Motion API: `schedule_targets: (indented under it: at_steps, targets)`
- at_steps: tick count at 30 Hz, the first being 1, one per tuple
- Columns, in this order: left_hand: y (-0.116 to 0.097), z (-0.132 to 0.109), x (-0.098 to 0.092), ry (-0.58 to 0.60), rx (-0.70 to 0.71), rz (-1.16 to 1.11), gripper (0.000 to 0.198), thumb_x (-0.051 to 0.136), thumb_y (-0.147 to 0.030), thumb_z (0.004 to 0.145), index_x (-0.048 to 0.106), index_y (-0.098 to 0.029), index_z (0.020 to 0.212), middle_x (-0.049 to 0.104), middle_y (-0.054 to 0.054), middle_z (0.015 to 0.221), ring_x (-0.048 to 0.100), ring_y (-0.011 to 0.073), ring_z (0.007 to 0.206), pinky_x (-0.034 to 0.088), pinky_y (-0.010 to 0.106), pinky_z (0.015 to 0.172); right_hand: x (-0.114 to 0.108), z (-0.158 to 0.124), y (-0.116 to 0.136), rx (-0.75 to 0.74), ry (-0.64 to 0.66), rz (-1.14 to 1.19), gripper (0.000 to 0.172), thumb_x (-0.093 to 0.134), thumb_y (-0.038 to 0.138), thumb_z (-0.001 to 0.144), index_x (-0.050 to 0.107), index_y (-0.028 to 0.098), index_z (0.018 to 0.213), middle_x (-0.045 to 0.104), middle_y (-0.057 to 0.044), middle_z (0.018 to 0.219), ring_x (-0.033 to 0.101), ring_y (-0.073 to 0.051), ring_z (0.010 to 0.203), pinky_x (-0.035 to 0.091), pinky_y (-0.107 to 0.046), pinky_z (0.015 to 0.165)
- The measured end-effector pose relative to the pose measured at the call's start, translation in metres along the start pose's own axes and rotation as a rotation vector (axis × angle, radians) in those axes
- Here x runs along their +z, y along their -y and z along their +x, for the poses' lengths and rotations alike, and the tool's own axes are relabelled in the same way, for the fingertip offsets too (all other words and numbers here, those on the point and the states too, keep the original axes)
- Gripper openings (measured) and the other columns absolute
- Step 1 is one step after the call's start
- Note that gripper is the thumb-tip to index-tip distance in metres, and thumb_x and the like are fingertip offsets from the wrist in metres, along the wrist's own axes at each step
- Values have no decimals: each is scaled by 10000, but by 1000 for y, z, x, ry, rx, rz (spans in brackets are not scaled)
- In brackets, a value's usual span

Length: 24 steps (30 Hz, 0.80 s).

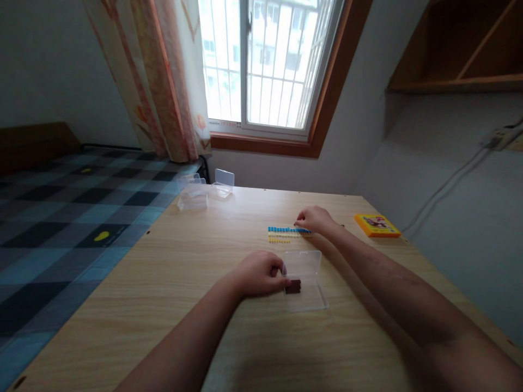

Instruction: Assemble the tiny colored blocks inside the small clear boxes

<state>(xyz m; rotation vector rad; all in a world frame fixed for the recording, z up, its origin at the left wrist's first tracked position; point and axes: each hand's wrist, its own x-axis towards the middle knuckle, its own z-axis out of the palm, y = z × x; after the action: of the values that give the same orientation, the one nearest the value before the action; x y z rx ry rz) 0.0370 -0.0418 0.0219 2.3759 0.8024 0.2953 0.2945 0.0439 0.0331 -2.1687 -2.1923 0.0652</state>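
On the table a clear plastic box [314,296] stands with its lid raised at the back. My left hand [261,274] is closed on the box's left wall, the thumb reaching inside beside a small stack of dark brown pieces [295,286]. Farther back, my right hand [315,219] pinches a small dark piece [296,224], too small to make out fully. It hovers at or touches the right end of a row of small blue pieces [281,229]. Nearer me lies a row of small yellow pieces [278,240], with a paler row between. My right fingers partly hide the rows' right ends.
Open clear boxes [193,198] stand at the table's far left corner, with another clear box [223,188] beside them. An orange-yellow flat box [376,225] lies near the right edge. A checked bed [81,218] adjoins the table's left side.
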Motion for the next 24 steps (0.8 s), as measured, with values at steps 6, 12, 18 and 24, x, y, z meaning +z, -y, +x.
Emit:
schedule_targets:
  at_steps: [6,12,18,24]
  targets:
    - [-4,0,-3,1,-7,-13,288,657,-454,833,726,-191,741,655,-1,660,535,149,603,306,264,547,9,0,11,27,-36,-27,218,693,374,821,836,241,918,797,-86,916,700,-221,831,444,-265,665]
    - [0,0,1,-5,-17,23,251,662,-433,815,741,-198,773,665,3,684,536,159,619,313,272,562,-19,-16,9,3,-120,18,215,662,347,880,827,230,951,795,-70,919,693,-206,835,452,-264,684]
    - [4,5,3,8,-6,26,168,672,-355,789,749,-207,778,660,-6,694,548,161,660,325,266,581,-69,-123,-34,-452,-364,459,218,667,384,934,800,220,985,746,-51,856,639,-148,722,457,-252,628]
    - [2,6,3,25,-23,15,155,665,-339,786,743,-205,782,631,-20,677,542,150,650,329,260,586,-57,-198,-22,-708,7,622,121,692,256,925,786,230,996,712,-18,817,628,-105,689,456,-222,640]
